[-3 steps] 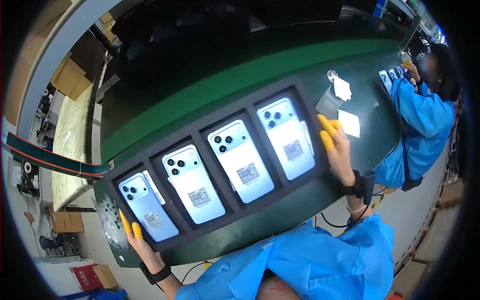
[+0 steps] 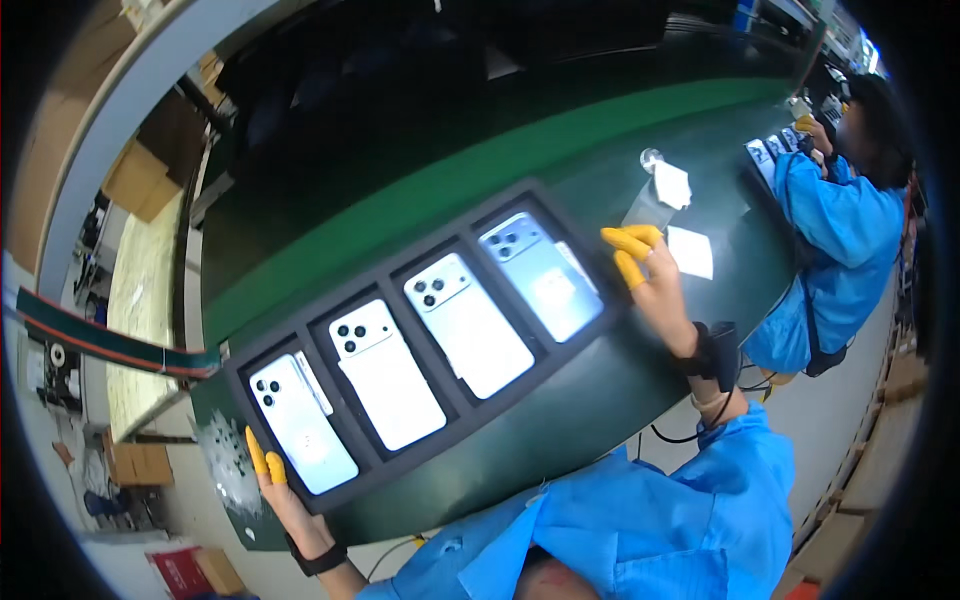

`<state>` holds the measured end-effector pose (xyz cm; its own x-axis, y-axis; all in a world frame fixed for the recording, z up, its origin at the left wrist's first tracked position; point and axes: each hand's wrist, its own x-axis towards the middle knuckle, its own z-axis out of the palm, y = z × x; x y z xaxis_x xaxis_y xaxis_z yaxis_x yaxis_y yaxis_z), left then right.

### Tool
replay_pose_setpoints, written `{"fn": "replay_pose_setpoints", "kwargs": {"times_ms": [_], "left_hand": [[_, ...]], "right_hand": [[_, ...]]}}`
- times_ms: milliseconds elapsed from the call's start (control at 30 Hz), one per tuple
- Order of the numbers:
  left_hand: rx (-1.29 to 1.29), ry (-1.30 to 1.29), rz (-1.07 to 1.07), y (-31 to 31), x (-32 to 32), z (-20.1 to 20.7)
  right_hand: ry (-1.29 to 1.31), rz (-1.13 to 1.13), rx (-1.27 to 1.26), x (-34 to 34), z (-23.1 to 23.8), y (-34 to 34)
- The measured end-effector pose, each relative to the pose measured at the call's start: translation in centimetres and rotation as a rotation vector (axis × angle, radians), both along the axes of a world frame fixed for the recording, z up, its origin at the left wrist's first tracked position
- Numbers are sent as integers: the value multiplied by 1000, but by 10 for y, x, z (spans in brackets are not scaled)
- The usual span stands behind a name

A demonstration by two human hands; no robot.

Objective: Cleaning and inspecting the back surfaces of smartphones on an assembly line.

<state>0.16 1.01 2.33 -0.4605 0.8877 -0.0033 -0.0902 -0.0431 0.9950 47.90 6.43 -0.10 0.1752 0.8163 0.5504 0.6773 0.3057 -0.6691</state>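
A dark foam tray (image 2: 415,335) is slanted over the green table, its right end farther away. Several phones lie back up in its compartments: a pale one (image 2: 305,425) at the left, two whitish ones (image 2: 390,385) in the middle and a bluish one (image 2: 545,285) at the right. Narrow white strips lie beside the two end phones. My left hand (image 2: 285,495), in yellow finger cots, grips the tray's left side. My right hand (image 2: 655,285), also with yellow cots, is at the right side, its fingertips slightly off the edge. Their contact underneath is hidden.
Beyond my right hand stand a translucent container (image 2: 650,210) and white sheets (image 2: 690,252). A co-worker in blue (image 2: 850,220) handles phones (image 2: 775,150) at the far right. Crumpled clear plastic (image 2: 230,465) lies at the table's left edge; a green band (image 2: 110,330) juts in there.
The tray looks slightly smaller and its right end has shifted left, with my right hand following. Glare now washes out the labels on the phone backs.
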Motion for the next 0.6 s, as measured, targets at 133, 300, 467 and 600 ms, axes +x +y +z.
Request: {"fn": "replay_pose_setpoints", "kwargs": {"times_ms": [133,300,467,600], "left_hand": [[-52,-143,-22,27,12,-12],[-104,-198,-104,109,22,-39],[-63,-44,-131,195,125,-45],[-86,-74,-385,251,231,-23]], "right_hand": [[-17,222,164,-11,42,28],[142,740,-161,-46,11,35],[-190,942,-304,-61,-15,24],[-123,949,-286,-58,-22,24]]}}
